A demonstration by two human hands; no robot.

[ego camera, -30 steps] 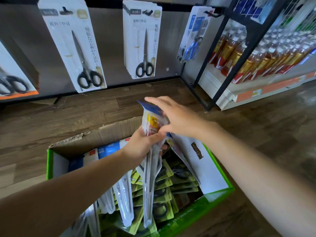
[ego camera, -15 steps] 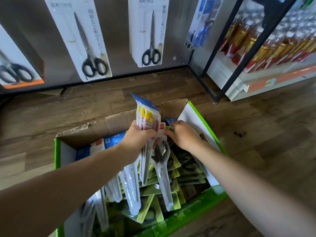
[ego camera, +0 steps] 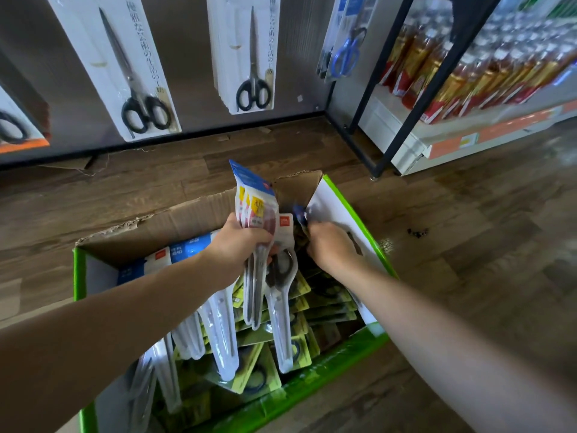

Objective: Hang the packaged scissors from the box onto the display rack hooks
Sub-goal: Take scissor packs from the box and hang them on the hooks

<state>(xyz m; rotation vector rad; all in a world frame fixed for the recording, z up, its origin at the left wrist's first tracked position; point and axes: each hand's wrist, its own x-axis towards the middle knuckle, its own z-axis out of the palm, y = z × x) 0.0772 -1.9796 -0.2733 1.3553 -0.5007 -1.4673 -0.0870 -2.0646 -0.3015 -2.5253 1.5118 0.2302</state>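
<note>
A person's left hand (ego camera: 240, 243) grasps a bundle of blister-packed scissors with blue-topped cards (ego camera: 254, 201), upright over an open green-edged cardboard box (ego camera: 78, 270) on the brown wood-plank floor (ego camera: 468, 245). The right hand (ego camera: 331, 246) reaches into the box's far corner, fingers curled at a blue-edged packet (ego camera: 298, 211); a grip cannot be told. White-carded black-handled scissors (ego camera: 249, 57) hang on the grey display rack (ego camera: 187, 57) behind.

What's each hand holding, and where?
Left hand grips a bunch of scissor packs at mid-length; what the right hand holds in the box cannot be told.
</note>
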